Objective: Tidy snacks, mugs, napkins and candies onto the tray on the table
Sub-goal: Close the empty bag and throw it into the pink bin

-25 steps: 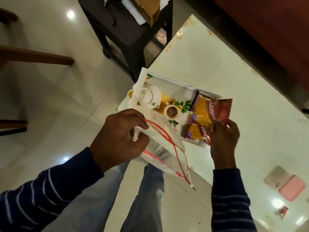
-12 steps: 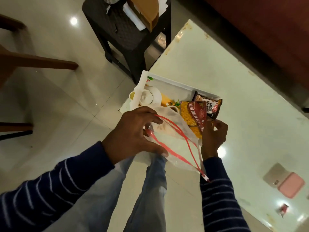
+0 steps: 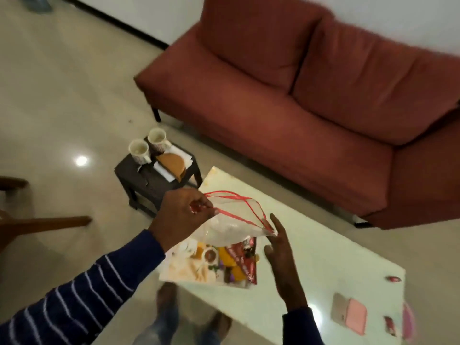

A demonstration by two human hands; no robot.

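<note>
1. Left hand [image 3: 185, 215]: fingers pinched on the red-trimmed mouth of a clear plastic bag [image 3: 234, 222], held in the air above the far end of the tray [image 3: 174, 270].
2. Right hand [image 3: 280, 247]: fingers spread and released, grasping nothing, just right of the bag's corner.
3. Tray: lies at the near left corner of the pale table [image 3: 311, 245], printed with a tea motif. Snack packets [image 3: 239, 265], red and yellow, rest on its right half.
4. Still off the tray: two mugs [image 3: 146, 145] and a stack of napkins [image 3: 171, 168] on a dark stool [image 3: 139, 175], far left; small red candies [image 3: 393, 278] near the table's right edge, beside a pink flat object [image 3: 353, 316].
5. Risk: bag is limp and held at one edge only; likely to sag onto the packets or drag them off the tray when moved.
6. Risk: tray sits close to the table's near edge; a push from the right could probably slide it off.
7. Risk: mugs stand touching on a small stool; careless lifting may knock one over.
8. Writing: white lettering on the red packets, blurred, not readable. No brand legible.
</note>
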